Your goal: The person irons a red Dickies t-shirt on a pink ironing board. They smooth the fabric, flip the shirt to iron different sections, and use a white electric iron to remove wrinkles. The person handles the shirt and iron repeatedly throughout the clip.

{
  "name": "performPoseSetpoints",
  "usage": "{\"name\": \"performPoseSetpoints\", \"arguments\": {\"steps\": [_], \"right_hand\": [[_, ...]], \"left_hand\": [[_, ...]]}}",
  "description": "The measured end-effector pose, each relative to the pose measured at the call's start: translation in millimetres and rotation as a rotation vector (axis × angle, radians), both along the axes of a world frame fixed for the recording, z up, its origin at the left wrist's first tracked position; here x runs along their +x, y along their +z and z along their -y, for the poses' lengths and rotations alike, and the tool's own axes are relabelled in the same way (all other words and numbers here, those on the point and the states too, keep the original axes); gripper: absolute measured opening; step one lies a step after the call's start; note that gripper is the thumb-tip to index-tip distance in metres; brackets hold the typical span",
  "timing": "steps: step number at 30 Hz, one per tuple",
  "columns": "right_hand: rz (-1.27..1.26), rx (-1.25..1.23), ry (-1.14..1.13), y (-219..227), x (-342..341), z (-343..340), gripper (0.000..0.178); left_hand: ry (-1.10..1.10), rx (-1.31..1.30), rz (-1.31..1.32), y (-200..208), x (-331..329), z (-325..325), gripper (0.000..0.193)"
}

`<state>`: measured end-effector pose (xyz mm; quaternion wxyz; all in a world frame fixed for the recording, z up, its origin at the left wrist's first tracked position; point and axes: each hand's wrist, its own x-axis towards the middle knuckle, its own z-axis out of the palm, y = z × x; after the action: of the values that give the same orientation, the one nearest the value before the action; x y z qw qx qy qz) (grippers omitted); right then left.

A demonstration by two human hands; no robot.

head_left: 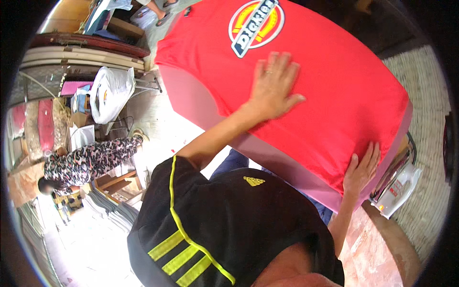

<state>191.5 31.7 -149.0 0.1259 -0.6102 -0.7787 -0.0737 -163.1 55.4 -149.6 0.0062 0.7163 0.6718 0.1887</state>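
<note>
A red garment with a round yellow, white and blue printed emblem lies spread over a table with a pink cover. The pink shows along the near edge and at the right end. Flat on the fabric just below the emblem rests my left hand, fingers spread and a ring on one of them. My right hand lies at the near right corner of the cloth, fingers stretched out along its edge. Neither hand grips anything.
A white object with red marks sits beside the table's right end. To the left, a white plastic bag rests on a folding stand. A person in patterned clothes is near stacked grey cloth. Another person's sandalled foot shows behind.
</note>
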Motion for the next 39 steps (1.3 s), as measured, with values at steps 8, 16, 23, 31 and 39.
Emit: {"name": "performPoseSetpoints", "arguments": {"steps": [8,16,23,31,39], "right_hand": [[-0.022,0.038,0.004,-7,11,-3,0.066],[0.006,0.066,-0.015,-10,11,-9,0.061],[0.101,0.065,-0.266,3,11,9,0.068],[-0.15,0.079,-0.407,-24,13,8,0.082],[-0.133,0.047,-0.277,-39,-12,83,0.065]], "left_hand": [[0.653,-0.013,-0.174,-30,-267,33,0.083],[0.515,0.121,-0.292,-63,-333,30,0.065],[-0.379,0.164,-0.093,17,-74,20,0.072],[-0.697,0.198,-0.328,-7,-20,47,0.069],[-0.927,0.461,-0.432,-35,96,40,0.064]]}}
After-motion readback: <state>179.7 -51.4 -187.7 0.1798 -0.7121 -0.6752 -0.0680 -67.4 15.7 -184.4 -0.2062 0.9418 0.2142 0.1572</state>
